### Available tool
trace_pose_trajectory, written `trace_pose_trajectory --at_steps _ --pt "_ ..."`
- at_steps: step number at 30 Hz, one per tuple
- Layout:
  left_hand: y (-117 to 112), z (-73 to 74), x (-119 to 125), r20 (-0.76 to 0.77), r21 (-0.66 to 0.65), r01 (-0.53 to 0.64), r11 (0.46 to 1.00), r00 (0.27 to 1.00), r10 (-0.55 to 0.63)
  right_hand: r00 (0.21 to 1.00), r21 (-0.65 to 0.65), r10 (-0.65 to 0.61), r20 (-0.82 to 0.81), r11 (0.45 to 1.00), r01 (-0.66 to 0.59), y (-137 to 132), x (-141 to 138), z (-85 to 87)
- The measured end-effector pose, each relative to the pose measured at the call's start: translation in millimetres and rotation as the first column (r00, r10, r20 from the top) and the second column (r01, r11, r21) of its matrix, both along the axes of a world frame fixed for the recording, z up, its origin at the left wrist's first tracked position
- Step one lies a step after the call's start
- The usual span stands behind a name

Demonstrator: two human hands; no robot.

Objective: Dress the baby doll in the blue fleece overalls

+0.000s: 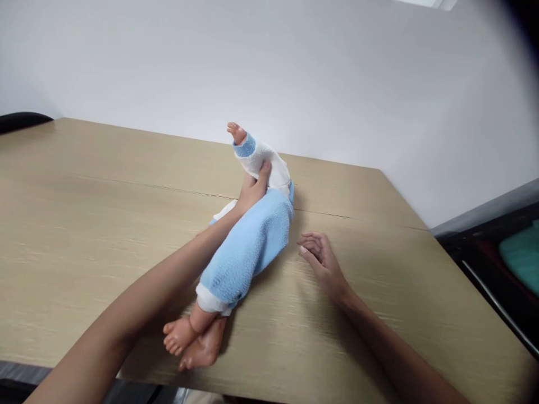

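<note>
The doll (259, 235) lies on the counter (105, 235), its overlapping feet (181, 335) nearest. Just beside it, the right hand (324, 261) is empty, fingers (315, 235) loosely curled. Farther on, the left hand (253, 193) grips the doll's white top (278, 171). Beyond is a pale wall (189, 62).

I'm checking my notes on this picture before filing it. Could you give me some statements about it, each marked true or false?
1. The left grip is on the doll's white top. True.
2. The right grip is clasping the doll too. False: the right grip is apart from the doll, with its fingers loosely curled.
3. The doll's trousers are blue. True.
4. The doll's feet are covered by socks. False: the feet are bare.
5. The doll's feet lie toward the far edge of the table. False: they lie toward the near edge.
6. The doll's sleeve cuff is blue. True.
</note>
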State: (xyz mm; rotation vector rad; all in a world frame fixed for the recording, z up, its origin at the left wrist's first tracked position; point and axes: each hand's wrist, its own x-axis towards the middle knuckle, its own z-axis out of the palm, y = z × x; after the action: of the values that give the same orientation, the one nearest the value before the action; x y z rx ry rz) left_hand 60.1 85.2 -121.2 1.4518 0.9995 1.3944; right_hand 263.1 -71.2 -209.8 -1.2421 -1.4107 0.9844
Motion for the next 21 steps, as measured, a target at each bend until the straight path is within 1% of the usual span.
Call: trace_pose_trajectory --at_steps 2,4,6,8,11,14,16,18,20,21 --pt "-2 -2.4 4 0.017 0.022 0.017 1.0 1.0 -0.018 1.0 -0.007 -0.004 -0.025 1.0 0.004 0 0 -0.4" --pt "-3 -4.4 8 0.002 0.051 0.021 0.998 1.0 -0.021 0.999 -0.007 -0.009 -0.034 1.0 0.009 0 1 -0.4" --pt "-4 -6.3 14 -0.052 0.088 0.018 0.996 0.999 -0.013 0.999 -0.011 -0.022 -0.035 1.0 0.021 0 1 0.0" --pt "-4 -8.8 21 -0.128 0.139 0.027 0.99 0.992 -0.009 0.996 -0.033 -0.048 -0.069 0.998 0.045 0 1 0.8" --pt "-4 -14.5 36 -0.23 0.251 0.095 0.963 0.972 -0.036 0.972 -0.087 -0.076 -0.222 0.995 0.058 4 3 4.0" --pt "-7 -21.1 50 -0.3 0.364 0.177 0.914 0.952 -0.064 0.922 -0.184 -0.084 -0.378 0.983 0.014 9 10 11.9" --pt "-11 -23.9 58 -0.367 0.427 0.213 0.879 0.929 -0.047 0.886 -0.272 -0.1 -0.453 0.962 -0.03 13 18 18.3" --pt "-17 -24.2 63 -0.495 0.458 0.265 0.849 0.869 -0.004 0.852 -0.346 -0.105 -0.513 0.933 -0.094 17 27 23.0" --pt "-25 -22.0 66 -0.648 0.451 0.346 0.823 0.761 0.035 0.833 -0.394 -0.085 -0.547 0.904 -0.166 21 39 24.2" --pt "-30 -20.3 67 -0.706 0.444 0.389 0.807 0.707 0.048 0.84 -0.395 -0.068 -0.538 0.901 -0.18 23 45 23.7"
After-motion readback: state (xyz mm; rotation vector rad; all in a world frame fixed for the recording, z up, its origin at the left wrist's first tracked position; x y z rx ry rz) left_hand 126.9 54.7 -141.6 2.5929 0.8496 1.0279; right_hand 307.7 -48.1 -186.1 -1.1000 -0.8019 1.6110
